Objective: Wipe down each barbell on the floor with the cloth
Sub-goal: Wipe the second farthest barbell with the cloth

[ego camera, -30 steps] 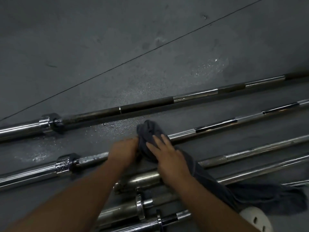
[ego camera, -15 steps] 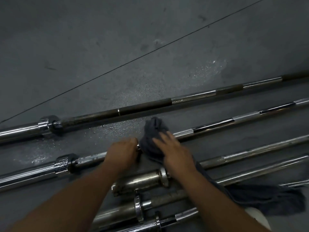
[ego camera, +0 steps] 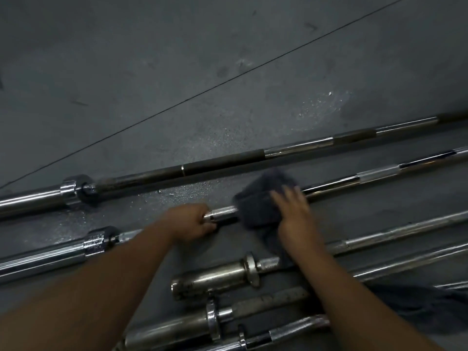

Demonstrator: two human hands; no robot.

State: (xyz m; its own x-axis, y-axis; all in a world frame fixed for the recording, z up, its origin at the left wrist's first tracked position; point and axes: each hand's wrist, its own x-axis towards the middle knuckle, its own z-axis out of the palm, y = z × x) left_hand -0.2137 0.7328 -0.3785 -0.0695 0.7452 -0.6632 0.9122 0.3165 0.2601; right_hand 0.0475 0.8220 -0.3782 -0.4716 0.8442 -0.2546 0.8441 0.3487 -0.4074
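Note:
Several steel barbells lie side by side on the dark floor. My left hand (ego camera: 188,222) is closed around the shaft of the second barbell (ego camera: 379,173) from the far side, just right of its collar. A dark grey cloth (ego camera: 258,201) is draped over that same shaft. My right hand (ego camera: 295,214) presses on the cloth with fingers spread, blurred by motion. The cloth's tail runs under my right forearm to a heap (ego camera: 415,305) at the lower right. The farthest barbell (ego camera: 228,160) lies untouched above.
Three nearer barbells lie close to me, their sleeves (ego camera: 210,277) ending between my forearms. Wet speckles (ego camera: 316,107) mark the floor beyond the bars. A thin seam (ego camera: 202,92) crosses the floor diagonally.
My right hand has slid the cloth to the right along the second barbell, baring a knurled stretch of shaft beside my left hand. The left hand has kept its grip.

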